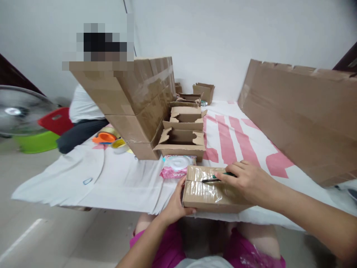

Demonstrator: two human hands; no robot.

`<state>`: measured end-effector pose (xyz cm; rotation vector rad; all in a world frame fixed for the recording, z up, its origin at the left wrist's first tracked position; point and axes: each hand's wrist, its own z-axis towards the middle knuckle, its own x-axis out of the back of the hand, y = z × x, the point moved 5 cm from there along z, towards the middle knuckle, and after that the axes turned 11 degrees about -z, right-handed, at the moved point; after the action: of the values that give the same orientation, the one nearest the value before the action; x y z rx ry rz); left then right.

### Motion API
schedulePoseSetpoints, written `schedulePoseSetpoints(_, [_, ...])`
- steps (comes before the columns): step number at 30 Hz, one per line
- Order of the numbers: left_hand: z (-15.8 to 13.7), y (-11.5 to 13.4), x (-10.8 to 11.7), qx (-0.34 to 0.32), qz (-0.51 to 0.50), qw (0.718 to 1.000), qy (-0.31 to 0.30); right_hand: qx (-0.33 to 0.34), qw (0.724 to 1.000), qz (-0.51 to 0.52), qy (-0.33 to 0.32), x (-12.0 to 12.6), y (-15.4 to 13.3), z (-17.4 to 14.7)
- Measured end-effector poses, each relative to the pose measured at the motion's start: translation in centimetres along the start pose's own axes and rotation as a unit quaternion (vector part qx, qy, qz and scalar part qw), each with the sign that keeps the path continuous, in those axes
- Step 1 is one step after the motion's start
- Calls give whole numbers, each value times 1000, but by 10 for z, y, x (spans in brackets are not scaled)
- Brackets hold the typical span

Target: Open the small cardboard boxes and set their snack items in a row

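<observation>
Closed box [199,201] on the near edge of the table [119,182], in front of the person's lap; clear tape shines across its top, and a seam runs along the upper face. Right hand [247,180] comes in over the box, fingers curled closed around a slim dark-and-green tool [211,179]; the tool's tip points left and lies at the seam. Left hand [175,203] holds the box's left end, fingers up the end and thumb along the lower front, spread only as wide as the box needs. Just behind the box: a pink wipes pack [178,171], flat on the cloth. Beyond that, a row of open cartons [182,152], flaps up, runs back toward the wall. Left of the row, a tall stack [149,96] of taped cartons; right side of the table, a big cardboard panel [301,123], leaning. Pink strips mark the white cloth between. Past the stack sits another person [85,106], white top, dark trousers, beside a red chair [55,121]; fan [16,111] at far left. Orange ring [104,137] lies near the stack's foot.
</observation>
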<state>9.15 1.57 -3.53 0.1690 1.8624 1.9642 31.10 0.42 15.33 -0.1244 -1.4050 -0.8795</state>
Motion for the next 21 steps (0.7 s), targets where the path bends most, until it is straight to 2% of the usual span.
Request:
schedulePoseSetpoints(6, [1,4,-2,-8,-1,1000,-2,5,999,-22,-44,2,4,-9])
schedulePoseSetpoints(13, [-2,1,1,15,16,1000,16,5,999,-15,-36,8,6,-10])
schedulePoseSetpoints(21, [-2,0,0,27,8,1000,12,-19,997,-9,-79,10,18,-35])
